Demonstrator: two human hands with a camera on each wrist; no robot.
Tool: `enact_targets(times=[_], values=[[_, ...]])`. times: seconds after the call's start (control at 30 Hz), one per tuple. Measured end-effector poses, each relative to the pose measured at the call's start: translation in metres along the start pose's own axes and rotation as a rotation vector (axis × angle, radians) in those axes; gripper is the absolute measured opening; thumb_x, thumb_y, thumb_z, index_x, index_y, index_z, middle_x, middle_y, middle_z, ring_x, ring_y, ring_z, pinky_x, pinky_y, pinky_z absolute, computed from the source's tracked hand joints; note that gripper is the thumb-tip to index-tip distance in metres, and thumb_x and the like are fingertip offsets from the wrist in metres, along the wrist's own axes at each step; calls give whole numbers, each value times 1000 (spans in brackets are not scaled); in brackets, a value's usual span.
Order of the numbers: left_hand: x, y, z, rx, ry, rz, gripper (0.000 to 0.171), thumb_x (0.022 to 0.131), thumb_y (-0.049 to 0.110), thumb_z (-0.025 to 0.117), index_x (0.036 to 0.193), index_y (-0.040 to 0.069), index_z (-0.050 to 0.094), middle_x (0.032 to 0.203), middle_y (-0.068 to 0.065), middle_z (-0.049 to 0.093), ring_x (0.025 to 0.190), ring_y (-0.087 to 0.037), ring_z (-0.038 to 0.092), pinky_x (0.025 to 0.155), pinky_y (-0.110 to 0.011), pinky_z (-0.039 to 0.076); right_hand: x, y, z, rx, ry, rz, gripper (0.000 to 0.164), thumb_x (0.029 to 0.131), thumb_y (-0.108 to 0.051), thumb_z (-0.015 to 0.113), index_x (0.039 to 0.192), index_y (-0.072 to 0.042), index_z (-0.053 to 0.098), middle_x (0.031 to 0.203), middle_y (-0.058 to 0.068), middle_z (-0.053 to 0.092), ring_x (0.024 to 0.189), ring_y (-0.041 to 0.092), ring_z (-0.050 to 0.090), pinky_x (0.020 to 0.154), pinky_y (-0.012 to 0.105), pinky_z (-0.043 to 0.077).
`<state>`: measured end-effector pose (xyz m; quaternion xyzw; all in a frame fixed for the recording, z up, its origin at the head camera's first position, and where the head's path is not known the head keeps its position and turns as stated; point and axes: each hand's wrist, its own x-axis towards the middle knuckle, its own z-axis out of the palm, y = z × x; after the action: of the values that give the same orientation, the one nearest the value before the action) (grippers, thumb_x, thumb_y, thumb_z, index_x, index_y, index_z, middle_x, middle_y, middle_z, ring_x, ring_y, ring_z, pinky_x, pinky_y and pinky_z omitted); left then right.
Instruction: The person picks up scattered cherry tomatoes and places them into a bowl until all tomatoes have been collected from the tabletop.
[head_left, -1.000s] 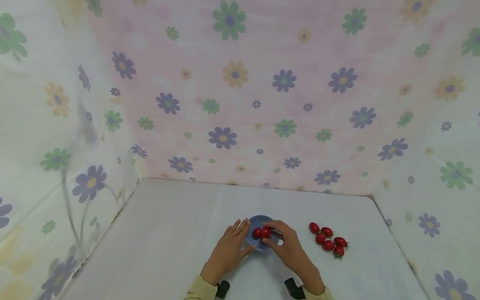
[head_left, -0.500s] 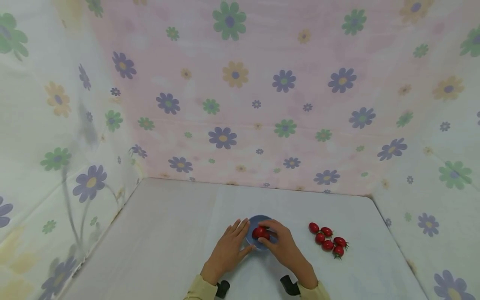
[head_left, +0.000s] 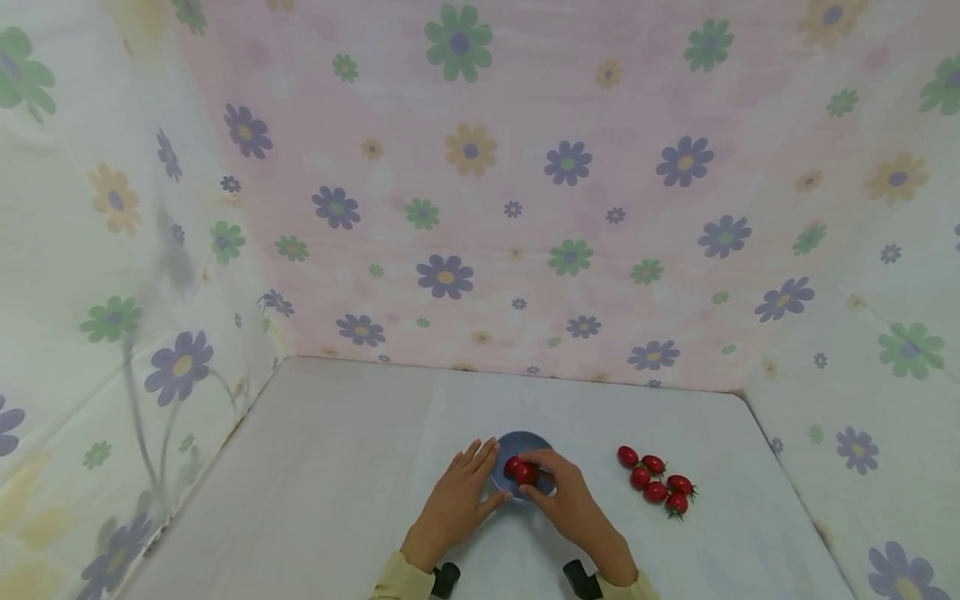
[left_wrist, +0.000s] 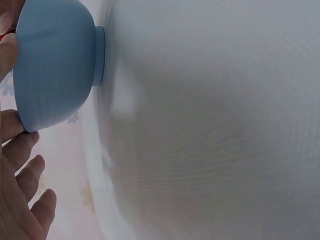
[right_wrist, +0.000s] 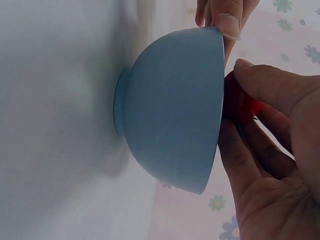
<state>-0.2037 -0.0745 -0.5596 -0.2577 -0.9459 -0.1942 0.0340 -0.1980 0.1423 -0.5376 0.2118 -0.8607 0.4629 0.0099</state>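
Observation:
A small blue bowl (head_left: 519, 442) stands upright on the table. My left hand (head_left: 454, 497) lies against its left side, fingers straight and thumb spread, touching the rim. In the left wrist view, a fingertip meets the bowl (left_wrist: 55, 65) at its edge while the other fingers stay off it. Over the bowl's right side, my right hand (head_left: 572, 498) pinches a red cherry tomato (head_left: 527, 475) between thumb and fingers. The right wrist view has this tomato (right_wrist: 239, 102) at rim level. Beside it inside the bowl sits another cherry tomato (head_left: 512, 467). The bowl's bottom is mostly hidden.
Several cherry tomatoes (head_left: 656, 490), some with green stems, lie grouped on the white table (head_left: 360, 467) to the right of the bowl. Flower-patterned cloth walls (head_left: 480, 250) enclose the table at the back and sides.
My right hand has shifted slightly left over the bowl with the pinched cherry tomato. The left hand, the bowl and the tomatoes on the table keep their places.

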Motion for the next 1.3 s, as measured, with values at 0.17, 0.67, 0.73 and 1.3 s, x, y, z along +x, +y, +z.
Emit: enact_targets(times=[0.17,0.67,0.73,1.3], values=[[0,1,0,2,-1,3,75,101,53,55,155,3,40,164,-10,36,151,-32,33,120,-54,34,-1,2,0,-10,-15,-5,45,87,2,77,130,-2,63,126,10,66,116,26,65,97,36,57],[-1,0,1,-18,-8,-5,76,101,56,52,156,4,38,164,-9,35,151,-32,33,120,-54,33,-3,6,1,-12,-35,-22,41,91,-5,75,130,-2,64,125,12,67,118,29,65,99,40,55],[-1,0,1,-20,-8,-3,77,102,56,51,156,4,39,164,-9,35,151,-32,33,120,-54,33,-3,4,0,-5,-32,-16,41,91,-5,75,130,-3,64,126,13,67,118,29,65,100,40,55],[1,2,3,-26,13,-12,75,101,53,55,155,3,40,163,-11,37,150,-34,35,119,-54,34,-22,-2,4,85,174,-74,53,85,0,79,135,-8,63,135,15,65,127,30,62,103,36,52]])
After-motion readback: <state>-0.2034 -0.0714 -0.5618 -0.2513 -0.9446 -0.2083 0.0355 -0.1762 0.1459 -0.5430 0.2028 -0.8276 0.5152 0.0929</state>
